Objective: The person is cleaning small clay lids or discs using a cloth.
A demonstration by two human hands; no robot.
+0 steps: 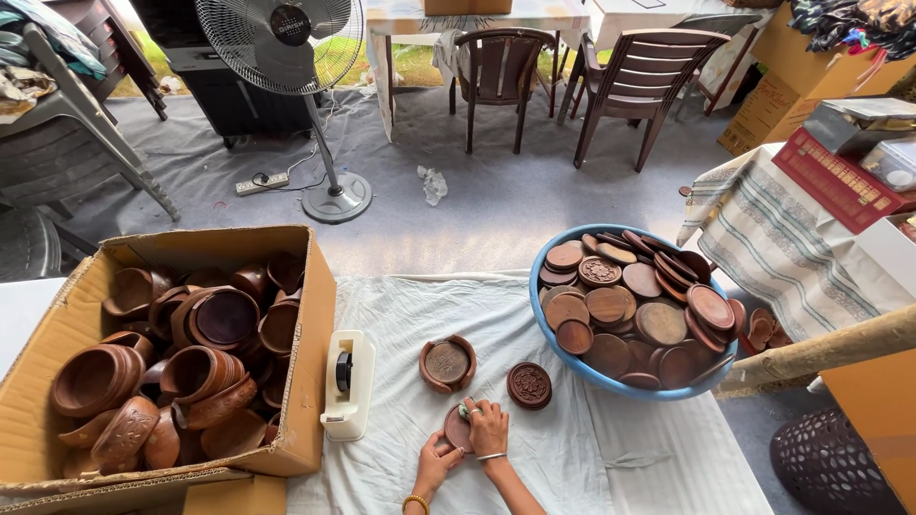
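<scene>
My left hand [436,462] and my right hand [489,428] rest on the white cloth [401,305], both closed around a small round brown wooden disc [457,429]. The left holds its lower edge, the right covers its right side. Just beyond the hands sits a shallow wooden bowl [447,363] with a disc in it. A dark carved round lid [529,384] lies to the right of that bowl.
A white tape dispenser [347,383] lies left of my hands. A cardboard box [310,315] at left holds several wooden bowls. A blue tub [563,353] at right is heaped with wooden discs. A standing fan [336,195], chairs and a cloth-covered table lie beyond.
</scene>
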